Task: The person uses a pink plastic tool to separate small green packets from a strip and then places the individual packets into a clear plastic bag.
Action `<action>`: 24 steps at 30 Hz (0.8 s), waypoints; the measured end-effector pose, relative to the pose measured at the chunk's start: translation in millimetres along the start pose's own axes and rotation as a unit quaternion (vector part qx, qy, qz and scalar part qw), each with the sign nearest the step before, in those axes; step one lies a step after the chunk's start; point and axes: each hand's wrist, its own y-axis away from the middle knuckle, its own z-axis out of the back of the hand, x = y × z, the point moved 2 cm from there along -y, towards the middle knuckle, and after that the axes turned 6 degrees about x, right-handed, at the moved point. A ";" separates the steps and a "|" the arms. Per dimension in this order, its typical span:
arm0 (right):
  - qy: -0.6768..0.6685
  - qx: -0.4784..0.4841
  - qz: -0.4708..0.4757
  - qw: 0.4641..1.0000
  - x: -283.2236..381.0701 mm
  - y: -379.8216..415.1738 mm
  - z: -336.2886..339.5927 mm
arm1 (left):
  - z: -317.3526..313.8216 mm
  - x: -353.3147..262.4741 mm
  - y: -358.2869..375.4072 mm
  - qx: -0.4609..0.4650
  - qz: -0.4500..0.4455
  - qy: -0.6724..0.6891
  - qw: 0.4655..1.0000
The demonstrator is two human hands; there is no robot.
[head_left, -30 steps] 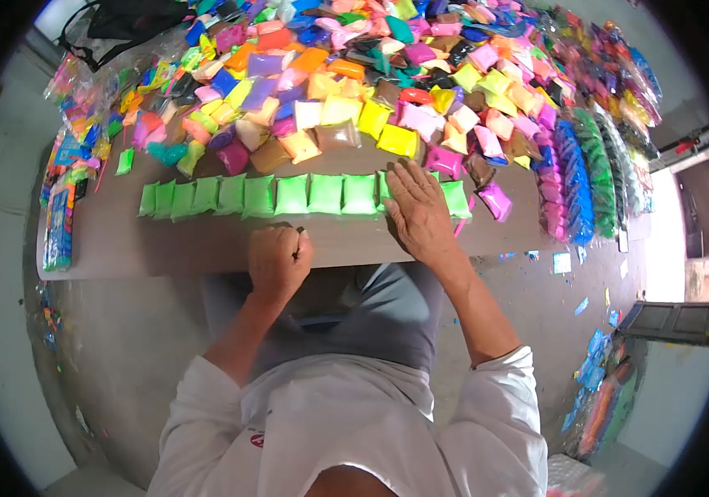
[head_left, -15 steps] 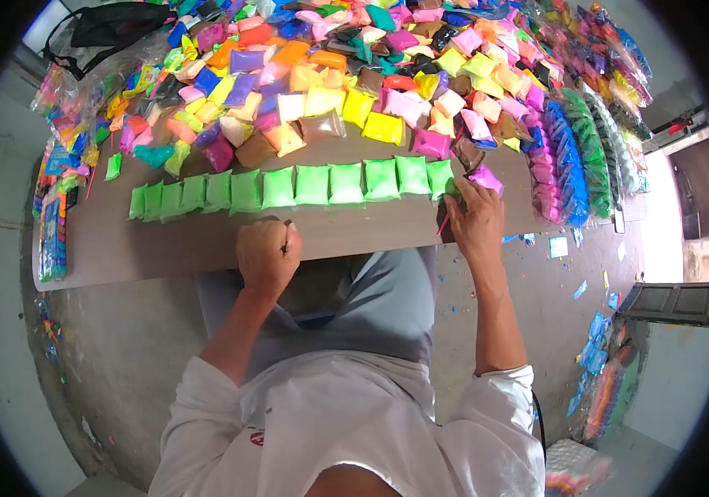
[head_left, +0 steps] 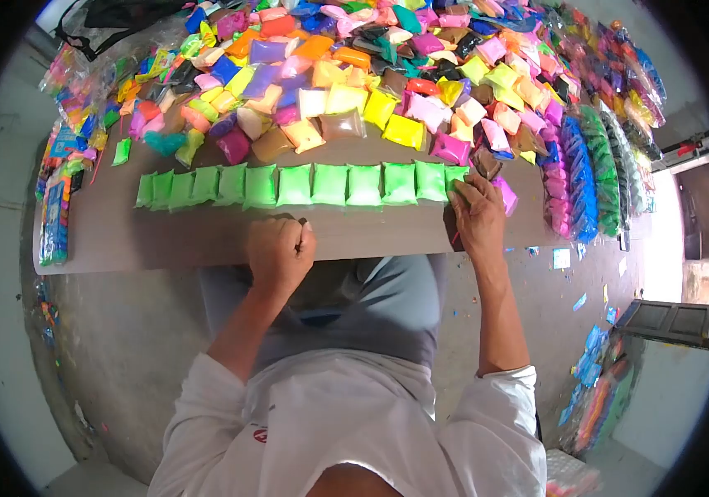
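A row of light green packets (head_left: 295, 185) lies side by side across the table. My right hand (head_left: 480, 217) is at its right end, with thumb and bent fingers closed on the last green packet (head_left: 456, 175). A purple packet (head_left: 506, 195) lies just beyond those fingers. Under the same hand, part of a thin red stick (head_left: 455, 238) shows. My left hand (head_left: 281, 253) is closed in a fist near the table's front edge, below the row and apart from it. What the fist holds, if anything, is hidden.
A large heap of mixed coloured packets (head_left: 342, 99) covers the back of the table (head_left: 164, 240). Bundled strips of pink, blue (head_left: 579, 178) and green packets line the right side. Packaged goods (head_left: 55, 219) stand at the left edge. A black mask-like item (head_left: 122, 25) lies back left.
The view has shifted slightly, so the heap sits further right and lower. My right fingers have curled more at the row's end. My left hand stays in a fist.
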 end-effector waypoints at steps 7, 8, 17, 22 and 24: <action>0.002 0.006 0.014 1.000 37.8 -0.1 3.2 | 0.9 -1.5 -0.2 -0.004 -0.008 0.015 1.000; 0.007 0.014 0.014 1.000 44.3 -0.6 -1.2 | -0.8 1.0 1.1 -0.005 -0.012 0.011 1.000; 0.102 0.038 -0.026 0.994 66.5 -0.6 -19.5 | 4.3 -3.1 -2.6 0.011 -0.007 0.037 0.999; 0.113 0.048 -0.008 0.992 67.9 -0.4 -14.9 | 8.0 -5.4 -2.9 -0.009 -0.021 0.041 0.999; 0.100 0.058 -0.017 0.993 69.4 -3.2 -14.7 | 8.9 -3.8 -1.5 -0.002 -0.027 0.037 0.999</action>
